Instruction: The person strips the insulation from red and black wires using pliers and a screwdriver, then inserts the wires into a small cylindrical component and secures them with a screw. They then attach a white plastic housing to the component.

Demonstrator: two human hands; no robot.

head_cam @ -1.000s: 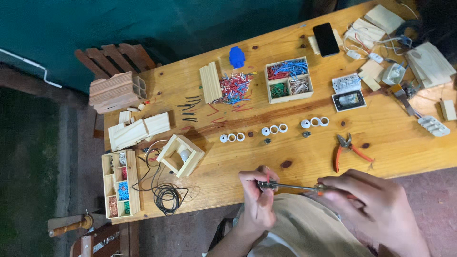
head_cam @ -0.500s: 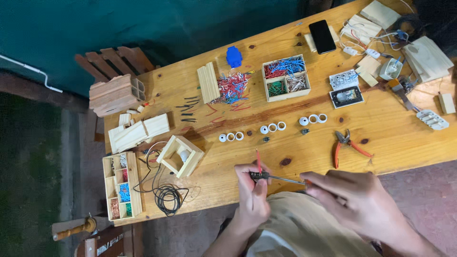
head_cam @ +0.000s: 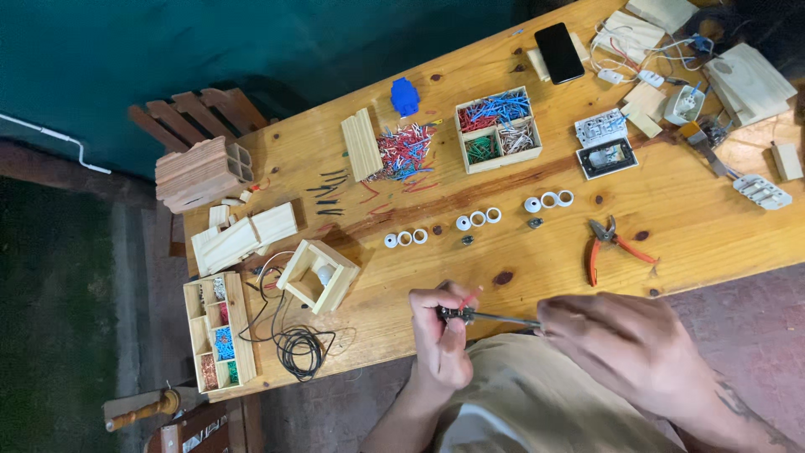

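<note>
At the table's near edge my left hand (head_cam: 443, 335) pinches a small dark fitting (head_cam: 446, 314) with a short red wire (head_cam: 470, 297) sticking out of it. My right hand (head_cam: 620, 344) grips a screwdriver (head_cam: 503, 318) whose metal shaft points left, with its tip at the fitting. Both hands are over my lap, just in front of the wooden table (head_cam: 704, 226).
Red-handled pliers (head_cam: 610, 243) lie right of my hands. White rings (head_cam: 478, 220) sit in rows mid-table. A small wooden frame box (head_cam: 319, 275) with black cable (head_cam: 298, 346), a sorting tray (head_cam: 220, 332), a wire box (head_cam: 496, 128) and a black phone (head_cam: 559, 52) stand around.
My hands have stayed together on the fitting and screwdriver, with small shifts in wrist and finger position. The view has drifted a little. Things on the table have not moved.
</note>
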